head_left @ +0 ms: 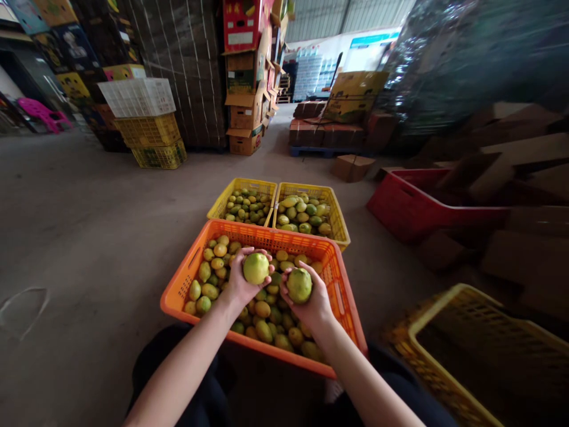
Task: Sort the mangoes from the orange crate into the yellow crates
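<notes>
Above an orange crate of yellow and green fruit, my left hand has its fingers wrapped round a pale yellow-green fruit. A greener fruit rests in the curled fingers of my right hand. The hands are a short way apart, palms turned up. Many smaller lemon-like fruits lie in the crate below them. Behind it, two yellow crates stand side by side, the left one with small green fruit and the right one with larger yellow-green fruit.
A yellow crate is at the lower right, with a red bin and loose cardboard beyond it. Stacked white and yellow crates stand at the back left. Boxes and a loaded pallet are farther back.
</notes>
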Action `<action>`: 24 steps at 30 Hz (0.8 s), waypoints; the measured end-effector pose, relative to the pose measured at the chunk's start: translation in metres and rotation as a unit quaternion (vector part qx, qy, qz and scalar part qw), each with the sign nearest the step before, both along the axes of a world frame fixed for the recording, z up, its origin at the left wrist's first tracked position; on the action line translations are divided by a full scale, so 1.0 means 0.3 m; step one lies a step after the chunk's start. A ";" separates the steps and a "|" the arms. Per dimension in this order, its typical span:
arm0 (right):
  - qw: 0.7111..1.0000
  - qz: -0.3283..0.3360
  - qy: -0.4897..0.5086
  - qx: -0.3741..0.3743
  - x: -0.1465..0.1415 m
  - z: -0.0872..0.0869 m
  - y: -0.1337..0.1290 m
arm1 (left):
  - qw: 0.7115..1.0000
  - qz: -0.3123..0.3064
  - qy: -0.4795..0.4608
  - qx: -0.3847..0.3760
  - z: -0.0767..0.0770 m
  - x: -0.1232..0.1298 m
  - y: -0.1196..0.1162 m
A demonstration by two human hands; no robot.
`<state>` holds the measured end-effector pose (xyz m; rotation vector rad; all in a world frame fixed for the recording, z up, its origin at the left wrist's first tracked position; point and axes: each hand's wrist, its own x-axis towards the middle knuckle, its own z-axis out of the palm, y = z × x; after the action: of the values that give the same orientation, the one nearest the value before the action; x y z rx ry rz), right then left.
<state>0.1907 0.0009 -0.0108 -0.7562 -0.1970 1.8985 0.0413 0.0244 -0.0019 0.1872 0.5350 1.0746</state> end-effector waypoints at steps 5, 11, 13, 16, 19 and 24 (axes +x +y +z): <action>0.997 0.038 -0.004 0.067 -0.007 0.004 -0.002 | 0.999 -0.022 0.001 0.043 0.000 0.016 -0.008; 0.994 0.057 -0.002 0.092 -0.011 -0.001 0.001 | 0.997 -0.051 -0.004 0.061 0.006 0.024 -0.013; 0.993 0.059 -0.002 0.097 -0.012 -0.003 0.000 | 0.997 -0.053 -0.004 0.059 0.011 0.024 -0.015; 0.993 0.059 -0.003 0.101 -0.013 -0.001 -0.003 | 0.997 -0.052 -0.004 0.053 0.014 0.022 -0.018; 0.994 0.053 -0.003 0.097 -0.014 0.003 -0.006 | 0.998 -0.047 -0.004 0.051 0.014 0.021 -0.021; 0.994 0.051 0.003 0.096 -0.013 0.007 -0.006 | 0.998 -0.046 -0.006 0.045 0.013 0.021 -0.023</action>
<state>0.1869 -0.0008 -0.0088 -0.6197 -0.4150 1.9456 0.0476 0.0177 0.0021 0.2814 0.4631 1.0110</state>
